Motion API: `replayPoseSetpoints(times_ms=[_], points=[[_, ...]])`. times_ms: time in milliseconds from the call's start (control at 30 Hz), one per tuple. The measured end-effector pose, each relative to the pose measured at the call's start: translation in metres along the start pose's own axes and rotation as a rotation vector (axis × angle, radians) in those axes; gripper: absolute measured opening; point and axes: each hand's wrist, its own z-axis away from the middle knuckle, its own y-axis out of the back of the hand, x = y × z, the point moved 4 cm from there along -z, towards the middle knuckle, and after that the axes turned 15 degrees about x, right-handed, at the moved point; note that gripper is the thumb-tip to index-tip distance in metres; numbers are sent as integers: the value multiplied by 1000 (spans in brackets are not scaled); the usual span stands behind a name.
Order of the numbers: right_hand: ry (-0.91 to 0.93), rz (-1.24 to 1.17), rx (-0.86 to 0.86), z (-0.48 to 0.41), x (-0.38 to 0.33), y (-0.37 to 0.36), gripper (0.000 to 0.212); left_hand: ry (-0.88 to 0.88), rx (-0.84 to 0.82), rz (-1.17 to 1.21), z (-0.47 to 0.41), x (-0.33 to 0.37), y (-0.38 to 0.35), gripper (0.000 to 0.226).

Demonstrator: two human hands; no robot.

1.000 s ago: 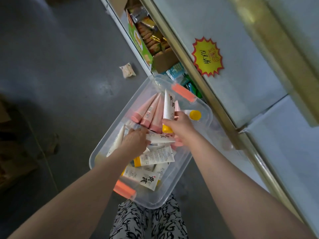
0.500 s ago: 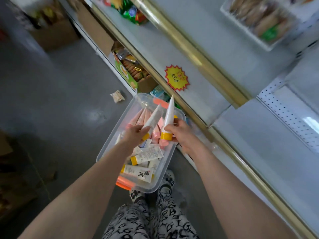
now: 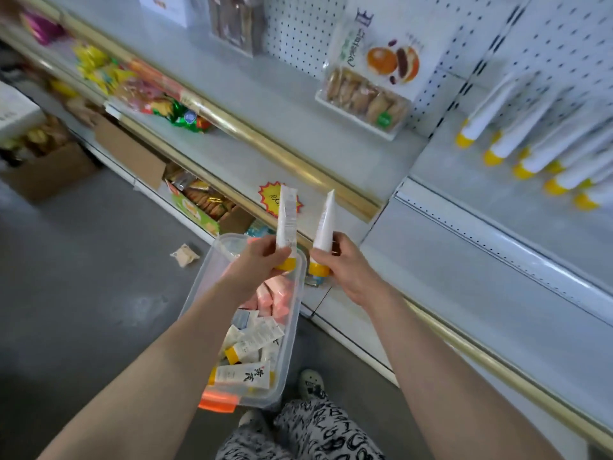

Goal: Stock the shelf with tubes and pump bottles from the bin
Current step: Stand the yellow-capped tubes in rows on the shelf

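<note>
Head view: A person stocking a shop aisle holds a white tube in each hand above a clear plastic bin (image 3: 296,315) set low on the grey floor (image 3: 83,260) by their feet. The left hand (image 3: 257,264) has its fingers curled round the lower end of one tube (image 3: 287,220), just above its yellow cap. The right hand (image 3: 343,265) grips a second tube (image 3: 325,224) the same way, thumb and fingers clamped near the cap. Both tubes point upward, cap down, side by side and slightly apart, over the bin's far end and in front of the gold-edged shelving.

On the shelf (image 3: 464,194) at upper right, a row of tubes (image 3: 530,151), white with yellow caps like the two in hand, already leans back toward the pegboard, a sign that part of the stock is in place.

Much appears to be left. In the bin lie a heap of pink tubes (image 3: 278,295) at the far end and several white tubes (image 3: 253,340) with yellow caps nearer the person. No pump bottle can be made out in the bin or on the shelf, though the left arm hides part of the contents. On this showing the job looks partway through, with the two tubes in hand likely bound for the row at upper right.

A snack pack (image 3: 371,94) and a cardboard box (image 3: 129,154) occupy neighbouring shelves to the left.
</note>
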Motion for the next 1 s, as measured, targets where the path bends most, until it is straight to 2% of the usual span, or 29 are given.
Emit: replayPoseSetpoints(times_ms=[167, 333, 567, 1000], points=[[141, 1, 178, 7, -26, 54, 56, -102, -101, 24, -1, 42, -38, 28], [190, -36, 297, 11, -48, 105, 56, -239, -146, -9, -4, 86, -82, 28], [283, -30, 409, 5, -79, 161, 51, -355, -188, -5, -11, 135, -139, 36], [346, 1, 588, -43, -97, 243, 55, -477, -268, -75, -42, 186, -237, 46]])
